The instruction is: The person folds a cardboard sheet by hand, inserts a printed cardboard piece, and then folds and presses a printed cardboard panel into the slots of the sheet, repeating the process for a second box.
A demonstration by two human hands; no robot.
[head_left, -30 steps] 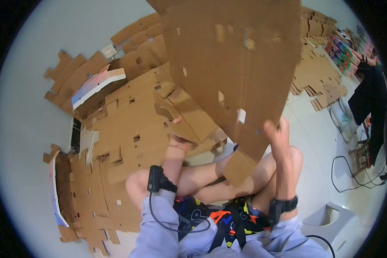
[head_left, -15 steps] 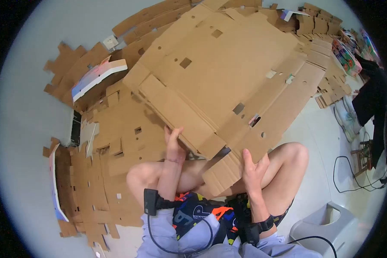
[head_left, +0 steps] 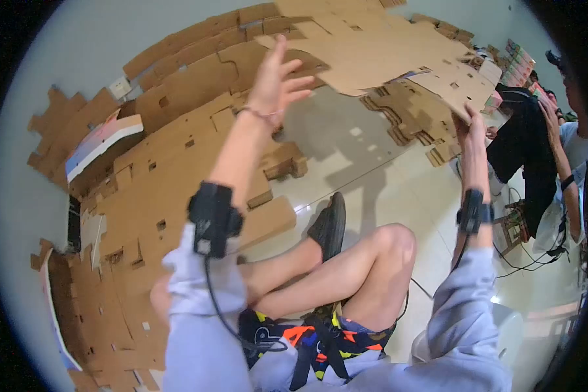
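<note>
A large flattened cardboard box (head_left: pixel 372 55) is raised in front of me, over the floor and the far cardboard. My right hand (head_left: pixel 472 130) grips its near right corner, fingers wrapped round the edge. At the sheet's left side my left hand (head_left: pixel 277 85) is lifted with its fingers spread, holding nothing. Whether its fingertips still touch the sheet is hard to see.
Stacked cardboard sheets (head_left: pixel 130 235) cover the floor on my left, with more cardboard (head_left: pixel 405 114) lying beyond the raised sheet. At right sits another person (head_left: pixel 568 150), near a small wooden stool (head_left: pixel 513 225) and loose cables. A grey plastic stool (head_left: pixel 503 326) stands close by my right arm.
The cardboard sheet has moved from above my lap to farther forward and up. My left hand has let go of it and opened. My right hand has moved up and right, still gripping.
</note>
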